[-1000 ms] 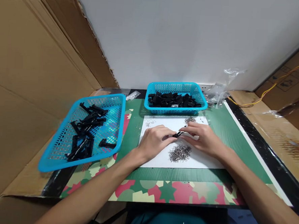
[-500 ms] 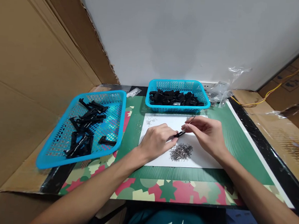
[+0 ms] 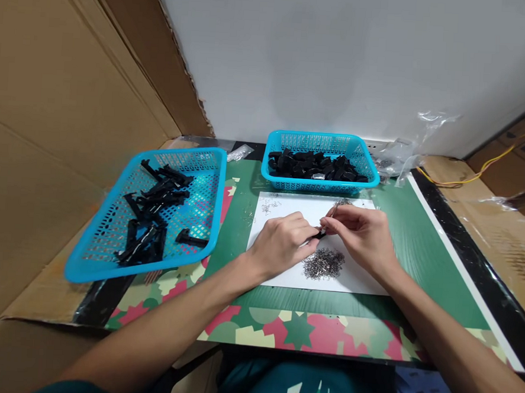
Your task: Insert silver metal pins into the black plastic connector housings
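Left hand (image 3: 283,240) pinching the black part (image 3: 320,235) just right of frame centre, long axis slanting up rightward to the right hand (image 3: 366,233), fingertips closed on something slim (image 3: 335,208).

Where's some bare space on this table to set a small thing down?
Best is the green mat between the right forearm and the white strip. The left basket also has bare floor right of its upper black pieces. Crowded: the white paper, with the left hand, right hand and pile of metal bits, and the back basket of black parts.
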Motion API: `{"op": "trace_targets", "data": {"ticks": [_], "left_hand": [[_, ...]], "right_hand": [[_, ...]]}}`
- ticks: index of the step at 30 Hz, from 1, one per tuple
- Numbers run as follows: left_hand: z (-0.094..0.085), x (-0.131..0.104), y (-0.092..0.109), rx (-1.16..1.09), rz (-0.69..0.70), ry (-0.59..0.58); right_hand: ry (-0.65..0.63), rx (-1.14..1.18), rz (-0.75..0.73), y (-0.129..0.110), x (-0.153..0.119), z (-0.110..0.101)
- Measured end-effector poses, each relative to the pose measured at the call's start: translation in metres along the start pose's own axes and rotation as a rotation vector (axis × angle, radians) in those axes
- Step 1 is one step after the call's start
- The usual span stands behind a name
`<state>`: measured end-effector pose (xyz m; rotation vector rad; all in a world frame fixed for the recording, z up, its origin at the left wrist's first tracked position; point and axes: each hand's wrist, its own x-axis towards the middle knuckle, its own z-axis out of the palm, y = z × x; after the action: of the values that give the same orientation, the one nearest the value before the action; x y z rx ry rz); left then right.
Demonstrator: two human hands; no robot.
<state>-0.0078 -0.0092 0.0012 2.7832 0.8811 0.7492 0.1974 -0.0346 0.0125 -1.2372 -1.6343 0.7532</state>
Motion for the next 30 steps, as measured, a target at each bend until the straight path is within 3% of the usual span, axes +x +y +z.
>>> {"op": "trace_targets", "data": {"ticks": [6, 11, 15, 19, 21, 25, 30], "left_hand": [[0.002, -0.001, -0.001, -0.037, -0.029, 0.009], [0.002, -0.001, -0.001, -0.132, -0.119, 0.028], [0.002, 0.001, -0.001, -0.211, -0.191, 0.041], [0.000, 0.004, -0.006, -0.387, -0.408, 0.159], [-0.002, 0.006, -0.009, -0.556, -0.505, 0.216], [-0.004, 0.010, -0.012, -0.892, -0.617, 0.302], [-0.004, 0.013, -0.011, -1.030, -0.658, 0.295]], "right_hand": [[0.022, -0.189, -0.095, -0.002, -0.004, 0.002], [0.058, -0.216, -0.155, -0.002, -0.007, 0.010], [0.098, -0.023, -0.077, -0.001, -0.005, 0.008], [0.334, 0.236, -0.012, 0.004, 0.006, -0.012], [0.383, 0.263, 0.007, 0.010, 0.012, -0.027], [0.289, -0.034, 0.046, 0.026, 0.018, -0.047], [0.008, -0.388, 0.073, 0.035, 0.018, -0.044]]}}
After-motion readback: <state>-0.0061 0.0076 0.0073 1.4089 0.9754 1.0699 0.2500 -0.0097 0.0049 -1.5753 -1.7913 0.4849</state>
